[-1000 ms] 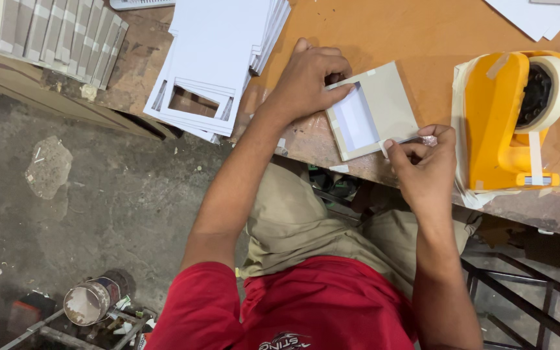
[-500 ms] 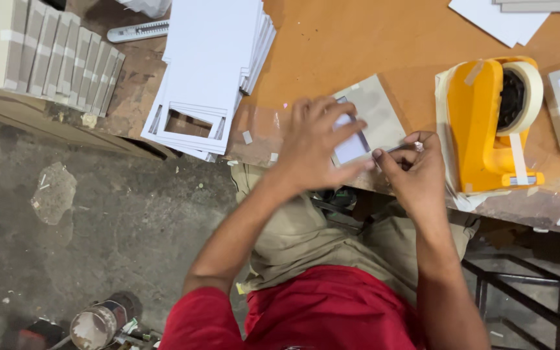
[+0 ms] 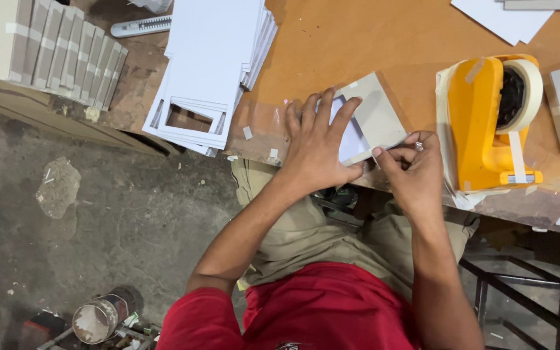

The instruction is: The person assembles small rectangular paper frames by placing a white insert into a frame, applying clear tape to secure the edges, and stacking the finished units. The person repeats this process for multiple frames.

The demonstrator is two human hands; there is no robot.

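Grey, stained concrete floor (image 3: 98, 214) fills the near left, with a round tin can (image 3: 98, 319) standing on it near the person's red shirt (image 3: 319, 311). Beyond the knees runs the edge of an orange-brown table (image 3: 384, 39). On that edge the left hand (image 3: 319, 146) lies flat with fingers spread wide, pressing down a grey card frame (image 3: 374, 116) with a white centre. Just beside it, the right hand (image 3: 413, 168) pinches a short strip of tape between thumb and fingertips at the frame's near corner. To the right stands a yellow tape dispenser (image 3: 487, 123) carrying a roll of pale tape. Farther left, a stack of white card frames (image 3: 212, 71) overhangs the table edge, and a row of grey finished boxes (image 3: 46, 45) sits at the far left.
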